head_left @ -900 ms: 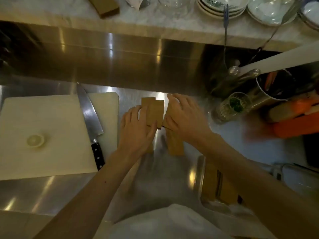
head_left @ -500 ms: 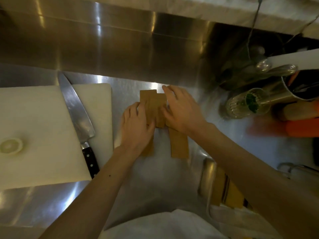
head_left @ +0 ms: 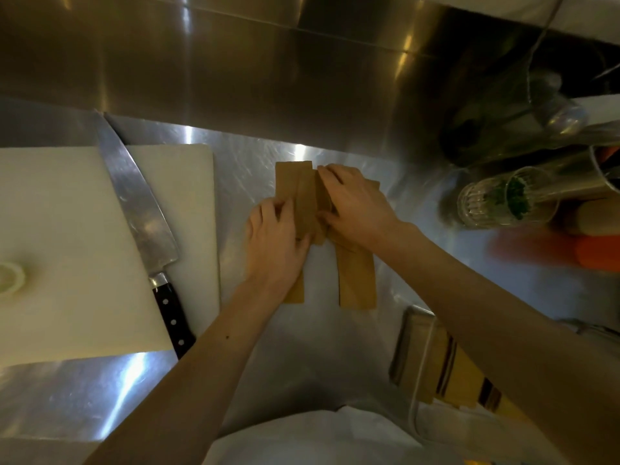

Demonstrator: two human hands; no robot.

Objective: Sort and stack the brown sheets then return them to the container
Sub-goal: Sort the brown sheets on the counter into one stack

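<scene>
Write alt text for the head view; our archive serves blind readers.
Two bare hands, left hand and right hand, press on overlapping brown paper sheets on a steel counter. A large steel chef's knife lies on a white cutting board to the left.

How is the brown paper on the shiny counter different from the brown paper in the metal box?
The brown sheets on the steel counter lie flat and spread out, with both hands on them. The brown sheets in the metal container stand on edge, packed together, untouched. Both are the same tan colour.
</scene>
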